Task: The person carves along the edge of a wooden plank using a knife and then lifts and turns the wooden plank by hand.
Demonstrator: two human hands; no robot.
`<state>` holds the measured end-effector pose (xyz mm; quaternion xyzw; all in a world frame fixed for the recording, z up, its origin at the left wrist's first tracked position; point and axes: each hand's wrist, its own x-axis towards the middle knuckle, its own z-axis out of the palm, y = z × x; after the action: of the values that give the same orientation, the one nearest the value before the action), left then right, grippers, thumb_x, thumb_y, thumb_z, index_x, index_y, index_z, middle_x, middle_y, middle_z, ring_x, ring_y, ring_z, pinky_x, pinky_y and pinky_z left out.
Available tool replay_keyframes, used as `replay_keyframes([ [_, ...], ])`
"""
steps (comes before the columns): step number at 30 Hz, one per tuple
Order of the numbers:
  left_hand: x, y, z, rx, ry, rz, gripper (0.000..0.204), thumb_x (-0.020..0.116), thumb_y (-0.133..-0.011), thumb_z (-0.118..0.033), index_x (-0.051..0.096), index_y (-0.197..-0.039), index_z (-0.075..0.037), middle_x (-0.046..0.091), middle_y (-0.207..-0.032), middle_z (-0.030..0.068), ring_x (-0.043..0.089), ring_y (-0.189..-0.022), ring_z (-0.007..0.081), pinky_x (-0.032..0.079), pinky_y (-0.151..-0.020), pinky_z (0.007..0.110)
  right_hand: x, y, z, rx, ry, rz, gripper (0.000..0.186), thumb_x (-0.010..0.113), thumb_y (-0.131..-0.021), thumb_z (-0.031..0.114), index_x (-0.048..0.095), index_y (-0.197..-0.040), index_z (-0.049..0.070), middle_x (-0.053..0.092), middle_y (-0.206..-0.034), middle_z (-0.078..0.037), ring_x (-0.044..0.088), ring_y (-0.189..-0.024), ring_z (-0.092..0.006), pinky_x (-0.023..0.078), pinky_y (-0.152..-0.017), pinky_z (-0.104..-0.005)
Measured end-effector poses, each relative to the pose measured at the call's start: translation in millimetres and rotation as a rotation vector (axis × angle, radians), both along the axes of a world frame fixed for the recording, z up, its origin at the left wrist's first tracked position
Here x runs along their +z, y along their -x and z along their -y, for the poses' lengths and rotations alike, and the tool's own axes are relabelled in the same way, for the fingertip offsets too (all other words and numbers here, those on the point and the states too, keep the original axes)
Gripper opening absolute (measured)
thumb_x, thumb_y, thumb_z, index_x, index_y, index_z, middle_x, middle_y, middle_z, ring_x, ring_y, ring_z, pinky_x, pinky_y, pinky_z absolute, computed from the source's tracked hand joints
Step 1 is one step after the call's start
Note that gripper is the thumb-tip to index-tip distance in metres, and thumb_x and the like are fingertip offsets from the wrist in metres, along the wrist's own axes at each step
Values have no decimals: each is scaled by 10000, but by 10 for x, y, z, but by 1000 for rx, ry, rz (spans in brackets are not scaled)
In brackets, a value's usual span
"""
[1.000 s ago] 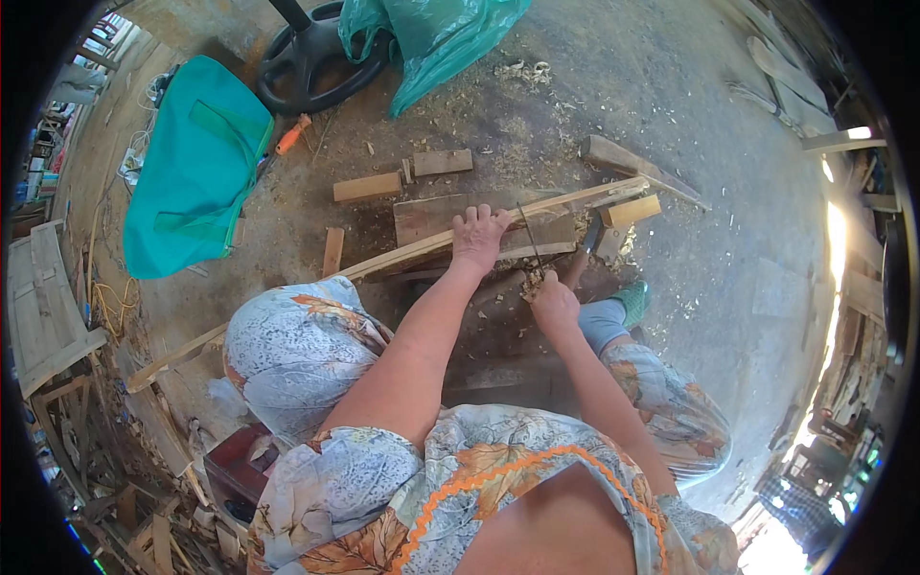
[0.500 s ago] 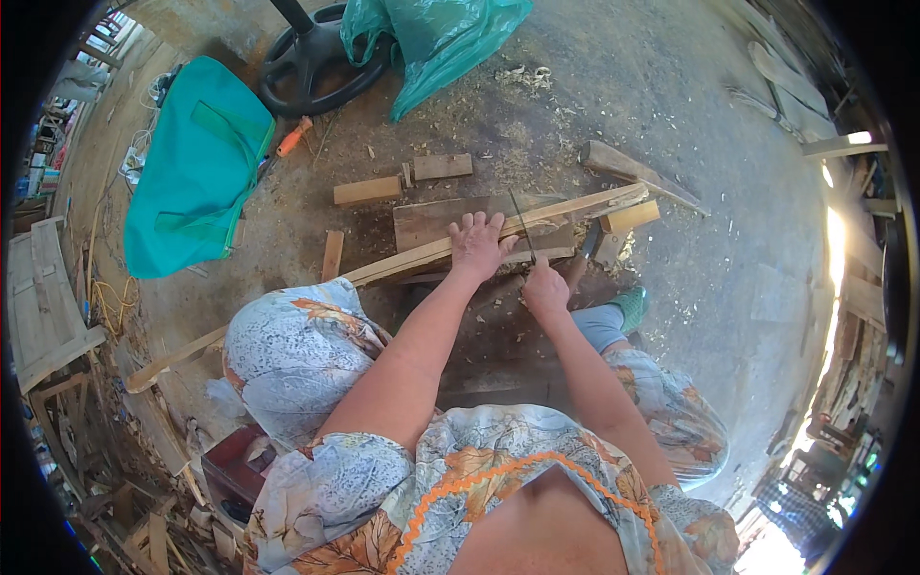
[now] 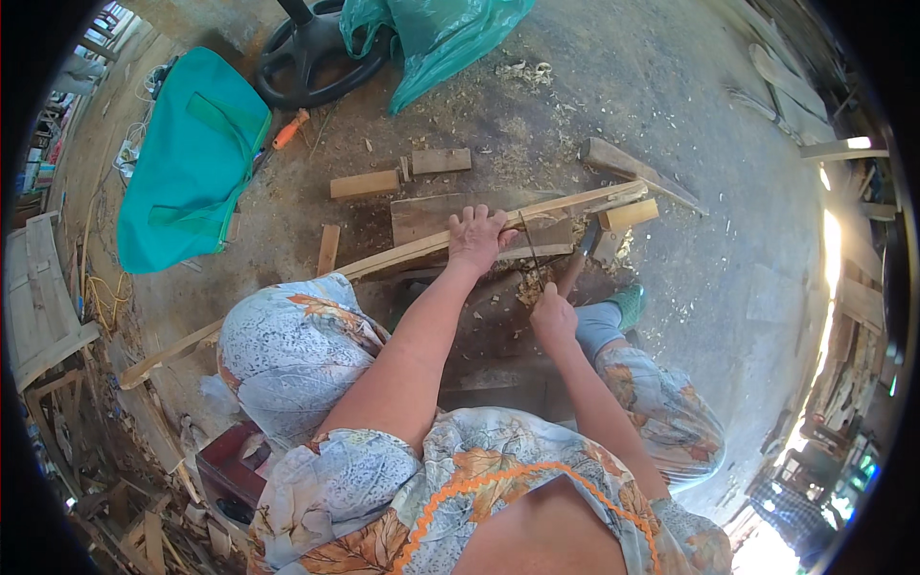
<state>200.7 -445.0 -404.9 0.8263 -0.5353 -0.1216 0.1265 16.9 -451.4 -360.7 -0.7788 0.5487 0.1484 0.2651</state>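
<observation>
My left hand [image 3: 474, 240] is closed over a long pale wooden strip [image 3: 407, 251], pressing it onto a wide board [image 3: 418, 220] on the ground. The strip slants from beside my left knee up to the right; a lengthwise line suggests two strips lie together. My right hand [image 3: 553, 314] grips a thin, dark, straight blade [image 3: 530, 241], whose far end crosses the strip just right of my left hand. Its handle is hidden in my fist, and I cannot tell whether it is a saw or a file. A tool with a metal head and wooden handle [image 3: 572, 275] lies beside my right hand.
Wood blocks [image 3: 364, 185] lie beyond the board, and another block [image 3: 629, 214] at its right end. A thick tapered wooden piece [image 3: 632, 171] lies farther right. Far left are a green bag [image 3: 187, 168], an orange-handled tool [image 3: 289, 129] and a black steering wheel [image 3: 316, 57]. Shavings litter the floor.
My right hand has drawn back toward me, pulling the blade along across the strip. My left hand stays on the strip.
</observation>
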Motion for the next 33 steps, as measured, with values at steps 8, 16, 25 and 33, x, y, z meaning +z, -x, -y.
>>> replay_keyframes([
  [8, 16, 69, 89, -5, 6, -16, 326, 508, -833, -478, 554, -956, -180, 508, -969, 76, 469, -979, 256, 345, -807, 437, -321, -256, 271, -16, 154, 139, 157, 461, -795, 103, 486, -924, 17, 613, -783, -251, 600, -793, -415, 454, -712, -500],
  [16, -54, 5, 27, -25, 58, 36, 326, 509, -841, -468, 541, -977, -174, 514, -950, 67, 484, -942, 254, 359, -773, 443, 78, -121, 161, 54, 103, 144, 143, 455, -794, 103, 479, -906, 19, 611, -793, -258, 601, -815, -416, 450, -723, -505],
  [25, 5, 64, 124, -33, 33, 32, 328, 504, -842, -473, 539, -971, -174, 513, -945, 70, 485, -941, 259, 358, -772, 443, -214, -350, 480, 40, 126, 119, 146, 465, -799, 108, 483, -900, 4, 614, -818, -261, 607, -814, -414, 470, -727, -497],
  [33, -7, 19, 42, -20, 34, 18, 317, 501, -844, -473, 539, -968, -183, 512, -954, 64, 480, -956, 256, 347, -790, 445, -240, -93, 240, 82, 107, 101, 167, 469, -809, 141, 475, -921, 16, 621, -794, -241, 604, -781, -422, 466, -699, -509],
])
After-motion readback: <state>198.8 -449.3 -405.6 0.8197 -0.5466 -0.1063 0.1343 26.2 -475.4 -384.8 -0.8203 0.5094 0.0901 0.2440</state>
